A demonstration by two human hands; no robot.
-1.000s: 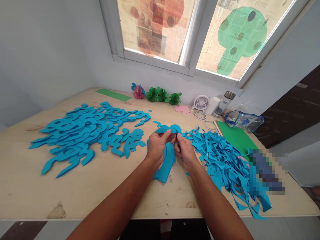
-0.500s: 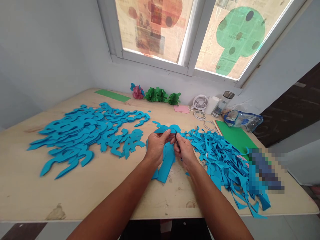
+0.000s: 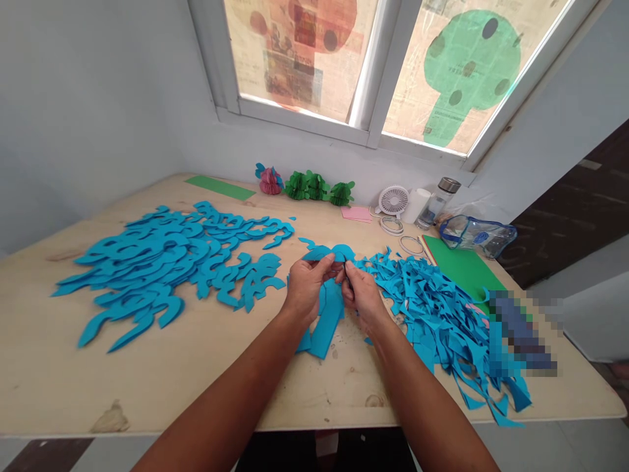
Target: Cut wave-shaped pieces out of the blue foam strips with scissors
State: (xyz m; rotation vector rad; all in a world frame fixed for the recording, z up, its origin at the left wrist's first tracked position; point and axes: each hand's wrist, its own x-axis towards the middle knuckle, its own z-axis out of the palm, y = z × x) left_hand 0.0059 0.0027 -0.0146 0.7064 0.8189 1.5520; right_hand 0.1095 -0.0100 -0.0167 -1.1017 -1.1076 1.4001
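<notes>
My left hand (image 3: pixel 305 287) pinches a curved piece of blue paper (image 3: pixel 343 251) between thumb and fingers, near the middle of the table. Close beside it, my right hand (image 3: pixel 361 292) is closed around a small dark tool, mostly hidden by the fingers, at the paper's edge. Under the hands lie flat blue paper strips (image 3: pixel 326 328). To the left spreads a large pile of wavy blue cutouts (image 3: pixel 147 252), with a smaller group (image 3: pixel 253 278) nearer the hands. A heap of pointed blue scraps (image 3: pixel 432 308) lies on the right.
Along the back stand a pink paper figure (image 3: pixel 270 181), green paper figures (image 3: pixel 314 186), a white fan (image 3: pixel 394 200) and a bottle (image 3: pixel 438 202). Green sheets (image 3: pixel 459 265) and a clear pouch (image 3: pixel 479 236) lie at the right. A green strip (image 3: pixel 221 187) rests back left.
The fingers of my right hand have shifted slightly and the dark tool shows less. Both hands stay at the same spot on the blue paper.
</notes>
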